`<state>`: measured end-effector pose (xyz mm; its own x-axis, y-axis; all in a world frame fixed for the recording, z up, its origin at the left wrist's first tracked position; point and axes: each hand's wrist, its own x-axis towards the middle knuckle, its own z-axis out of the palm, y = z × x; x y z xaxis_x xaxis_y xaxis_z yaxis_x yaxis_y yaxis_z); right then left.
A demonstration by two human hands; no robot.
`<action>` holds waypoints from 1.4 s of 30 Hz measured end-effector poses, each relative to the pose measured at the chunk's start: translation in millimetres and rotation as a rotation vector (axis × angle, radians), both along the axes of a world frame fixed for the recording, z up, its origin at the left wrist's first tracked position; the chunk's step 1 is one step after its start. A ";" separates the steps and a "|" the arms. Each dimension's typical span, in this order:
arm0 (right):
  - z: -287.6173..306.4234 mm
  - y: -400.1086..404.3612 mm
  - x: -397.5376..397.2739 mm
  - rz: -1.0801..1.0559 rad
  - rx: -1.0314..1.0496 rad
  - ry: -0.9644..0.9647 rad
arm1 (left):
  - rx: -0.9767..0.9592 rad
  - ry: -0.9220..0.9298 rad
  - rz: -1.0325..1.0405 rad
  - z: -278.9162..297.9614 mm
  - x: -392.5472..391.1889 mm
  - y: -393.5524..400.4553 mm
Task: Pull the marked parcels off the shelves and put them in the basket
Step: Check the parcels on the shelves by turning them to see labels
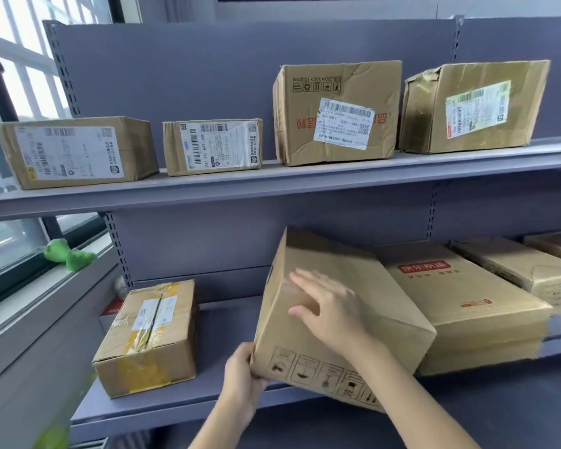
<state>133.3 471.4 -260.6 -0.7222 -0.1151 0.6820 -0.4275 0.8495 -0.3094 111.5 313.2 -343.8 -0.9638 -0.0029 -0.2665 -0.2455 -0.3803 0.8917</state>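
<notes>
A large tilted brown cardboard parcel (337, 319) on the lower grey metal shelf (182, 406) is gripped at its near left corner by the left hand (242, 377) and pressed on top by the flat-fingered right hand (329, 307).

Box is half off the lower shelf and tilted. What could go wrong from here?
1. The tilted box overhangs the lower shelf; the left hand grips one bottom corner and the right hand lies flat on top, so it may slip.
2. It leans against the red-printed box, which might get dragged forward.
</notes>
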 end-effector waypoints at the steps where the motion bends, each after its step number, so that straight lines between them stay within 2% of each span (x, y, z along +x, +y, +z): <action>1: -7.1 -1.2 2.9 0.009 0.039 -0.015 | -0.017 -0.035 0.005 -10.3 3.7 1.1; 4: -27.8 -3.7 16.8 0.079 0.124 -0.019 | -0.096 -0.123 -0.029 -32.3 14.0 0.4; 6: -40.2 -6.3 23.5 0.126 0.177 0.048 | -0.144 -0.195 -0.056 -40.2 23.6 0.3; 9: -54.9 -11.1 31.2 0.216 -0.011 0.157 | -0.223 -0.280 -0.107 -45.4 32.2 -1.1; 11: -64.9 -4.7 36.1 0.141 -0.139 0.245 | -0.271 -0.273 -0.150 -46.3 33.6 -6.8; 13: -77.9 15.7 40.4 -0.043 -0.204 0.335 | -0.337 -0.192 -0.201 -48.7 30.5 -13.5; 16: -93.7 50.6 49.7 -0.245 -0.328 0.375 | -0.395 -0.089 -0.325 -46.4 29.0 -20.9; 18: -103.1 65.8 55.6 -0.311 -0.434 0.347 | -0.416 -0.032 -0.442 -48.0 34.3 -23.1; 20: -115.3 77.0 59.1 -0.366 -0.674 0.243 | -0.512 0.047 -0.514 -55.7 40.2 -23.0; 23: -138.4 82.8 61.8 -0.354 -1.058 -0.094 | -0.481 0.051 -0.466 -63.2 47.8 -21.1; 26: -158.1 82.1 62.6 -0.327 -1.048 -0.335 | -0.424 0.082 -0.403 -69.6 48.0 -17.8; 31: -162.1 78.2 70.3 -0.312 -1.016 -0.386 | -0.514 0.147 -0.298 -76.5 51.6 -19.9; 38: -141.9 66.9 89.7 -0.297 -0.909 -0.265 | -0.540 0.202 -0.237 -58.1 65.5 -33.2; 42: -101.1 60.9 98.8 -0.140 -0.950 -0.050 | -0.519 0.332 -0.109 -18.2 73.4 -45.8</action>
<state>232.0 532.3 -361.6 -0.7179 0.5596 0.4140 -0.3087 0.2771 -0.9099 184.9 267.4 -362.1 -0.9971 0.0512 0.0568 0.0632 0.1341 0.9890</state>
